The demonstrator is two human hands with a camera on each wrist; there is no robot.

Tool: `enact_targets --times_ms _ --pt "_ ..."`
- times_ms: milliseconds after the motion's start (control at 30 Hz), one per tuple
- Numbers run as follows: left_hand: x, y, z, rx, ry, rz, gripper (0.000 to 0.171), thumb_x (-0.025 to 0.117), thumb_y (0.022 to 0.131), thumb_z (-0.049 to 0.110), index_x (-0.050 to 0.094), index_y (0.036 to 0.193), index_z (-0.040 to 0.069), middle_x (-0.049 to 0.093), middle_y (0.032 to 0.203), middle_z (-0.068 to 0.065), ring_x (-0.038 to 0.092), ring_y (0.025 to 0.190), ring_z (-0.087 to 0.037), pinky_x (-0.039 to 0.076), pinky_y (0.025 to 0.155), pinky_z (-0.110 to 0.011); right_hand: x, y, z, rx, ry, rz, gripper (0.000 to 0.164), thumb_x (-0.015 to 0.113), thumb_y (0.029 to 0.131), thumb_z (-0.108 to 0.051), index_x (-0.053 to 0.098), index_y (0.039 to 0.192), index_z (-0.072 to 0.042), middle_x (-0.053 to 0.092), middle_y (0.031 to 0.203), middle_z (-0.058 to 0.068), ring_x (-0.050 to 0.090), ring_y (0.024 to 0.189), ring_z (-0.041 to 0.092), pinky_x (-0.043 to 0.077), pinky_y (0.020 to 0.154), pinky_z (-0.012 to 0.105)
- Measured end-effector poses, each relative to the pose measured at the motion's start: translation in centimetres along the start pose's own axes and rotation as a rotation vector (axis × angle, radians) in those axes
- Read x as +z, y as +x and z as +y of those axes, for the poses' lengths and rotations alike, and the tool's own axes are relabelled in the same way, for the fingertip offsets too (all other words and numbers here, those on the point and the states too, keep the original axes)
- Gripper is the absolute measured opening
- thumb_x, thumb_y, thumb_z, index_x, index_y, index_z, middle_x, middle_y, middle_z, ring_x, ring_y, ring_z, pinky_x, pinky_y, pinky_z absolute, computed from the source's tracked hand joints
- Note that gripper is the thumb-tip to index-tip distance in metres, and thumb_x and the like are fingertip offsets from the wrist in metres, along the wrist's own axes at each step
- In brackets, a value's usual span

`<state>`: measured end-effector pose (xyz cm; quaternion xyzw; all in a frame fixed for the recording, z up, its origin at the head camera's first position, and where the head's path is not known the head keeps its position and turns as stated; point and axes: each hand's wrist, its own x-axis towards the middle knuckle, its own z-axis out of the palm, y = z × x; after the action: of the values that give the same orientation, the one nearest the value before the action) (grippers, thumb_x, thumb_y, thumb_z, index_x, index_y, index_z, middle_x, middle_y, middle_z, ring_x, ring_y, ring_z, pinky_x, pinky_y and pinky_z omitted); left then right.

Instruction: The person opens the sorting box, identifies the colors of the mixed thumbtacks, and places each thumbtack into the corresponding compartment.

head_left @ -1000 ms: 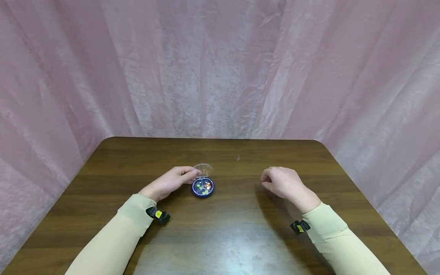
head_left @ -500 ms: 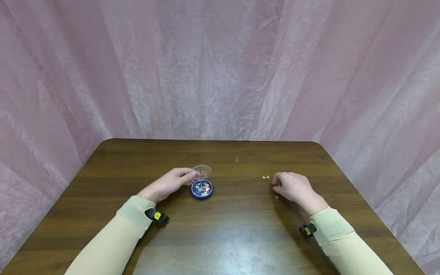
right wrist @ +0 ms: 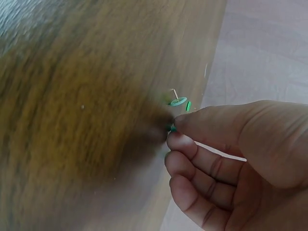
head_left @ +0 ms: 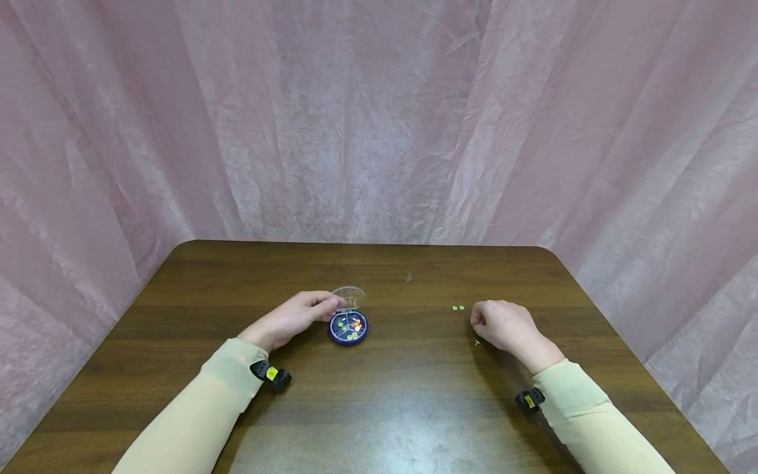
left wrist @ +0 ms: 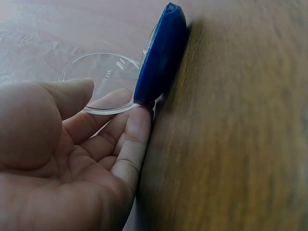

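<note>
A round blue case (head_left: 337, 339) stands open on the table, its divided inside holding several small green and orange-looking thumbtacks. My left hand (head_left: 287, 319) is at the raised clear lid (left wrist: 103, 62), thumb on one side and a finger behind it; other fingers touch the case's hinge side. Over to the right, my right hand (head_left: 506, 327) is low at the tabletop. Its thumb and index finger pinch a small green thumbtack (right wrist: 173, 128), mostly hidden by the fingertips. Close by lies a green thumbtack (right wrist: 179, 101) with its pin pointing up.
Two green thumbtacks (head_left: 458, 307) lie left of the right hand, and another small thumbtack (head_left: 477, 342) is just in front of it. The brown wooden table (head_left: 379, 395) ends at a pink curtain (head_left: 355, 131) behind.
My right hand has shifted right and slightly nearer, uncovering two green thumbtacks and one in front of it; it has barely moved in the last half second. My left hand stays at the lid.
</note>
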<state>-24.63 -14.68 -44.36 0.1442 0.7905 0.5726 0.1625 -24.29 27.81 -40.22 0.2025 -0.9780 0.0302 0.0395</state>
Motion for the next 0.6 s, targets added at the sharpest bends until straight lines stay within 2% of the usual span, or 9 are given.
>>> enact_targets --times_ms 200,400,600 --pt "0.00 -0.13 0.06 -0.016 -0.003 0.003 0.039 0.048 0.106 0.033 0.063 0.132 0.008 0.061 0.133 -0.005 0.060 0.116 -0.022 0.044 0.102 -0.037 0.04 -0.10 0.06 -0.014 0.018 0.014 0.014 0.066 0.082 -0.011 0.064 0.078 -0.025 0.058 0.073 -0.011 0.055 0.067 0.013 0.046 0.056 0.036" --pt "-0.02 -0.07 -0.06 0.001 0.002 -0.005 0.041 0.048 0.106 0.033 0.062 0.133 0.006 0.060 0.134 -0.007 0.060 0.116 -0.022 0.045 0.101 -0.037 0.12 -0.09 0.43 -0.008 0.061 -0.013 0.013 0.065 0.083 -0.010 0.065 0.082 -0.023 0.057 0.074 -0.011 0.055 0.070 0.013 0.046 0.060 0.035" --pt "-0.05 -0.03 -0.02 -0.010 -0.003 0.003 0.039 0.049 0.106 0.033 0.063 0.132 0.008 0.061 0.133 -0.004 0.060 0.116 -0.022 0.045 0.101 -0.036 0.05 -0.16 0.68 -0.001 0.094 -0.026 0.016 0.065 0.084 -0.006 0.065 0.082 -0.022 0.057 0.075 -0.010 0.054 0.070 0.013 0.045 0.062 0.034"
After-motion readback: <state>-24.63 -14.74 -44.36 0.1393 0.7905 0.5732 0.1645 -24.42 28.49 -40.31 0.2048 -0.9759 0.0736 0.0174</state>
